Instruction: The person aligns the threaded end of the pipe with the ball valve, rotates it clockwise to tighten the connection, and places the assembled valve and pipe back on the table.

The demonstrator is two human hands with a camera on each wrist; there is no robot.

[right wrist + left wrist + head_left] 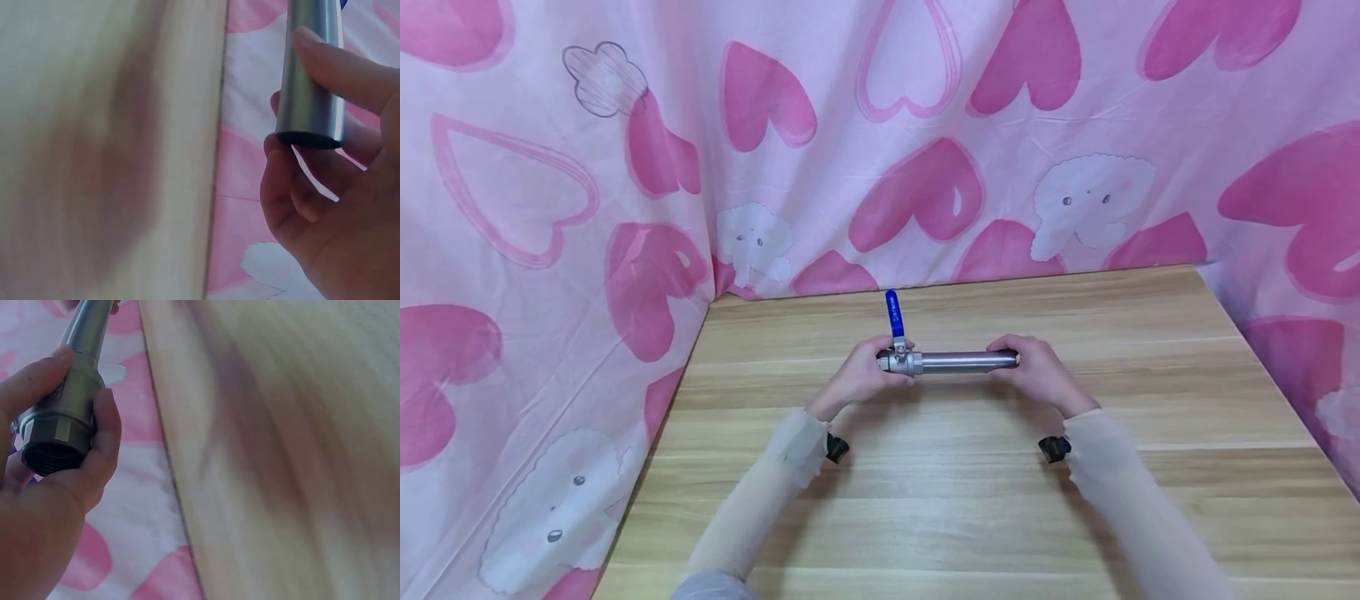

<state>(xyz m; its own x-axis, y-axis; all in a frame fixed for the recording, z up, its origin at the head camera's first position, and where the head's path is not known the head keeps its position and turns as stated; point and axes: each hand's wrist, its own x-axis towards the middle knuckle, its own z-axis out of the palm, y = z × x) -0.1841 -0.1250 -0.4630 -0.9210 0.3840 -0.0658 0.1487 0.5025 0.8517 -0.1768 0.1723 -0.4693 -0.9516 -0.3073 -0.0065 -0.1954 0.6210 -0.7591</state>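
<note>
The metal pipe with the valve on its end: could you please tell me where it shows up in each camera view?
Head: the pipe lies level at the centre, held above the table by the left hand and right hand.
Left wrist: upper left, valve end nearest the camera.
Right wrist: upper right, open end down.
Shared landmark: the pink heart cloth.

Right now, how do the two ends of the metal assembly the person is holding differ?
The valve end in the left hand is thicker, with a faceted collar and threaded opening, and carries a blue lever handle pointing up; the pipe end in the right hand is a plain smooth tube with no handle. The valve end looks duller grey, the pipe end shinier. Both are open, hollow metal, each gripped by fingers, above the wooden table.
</note>
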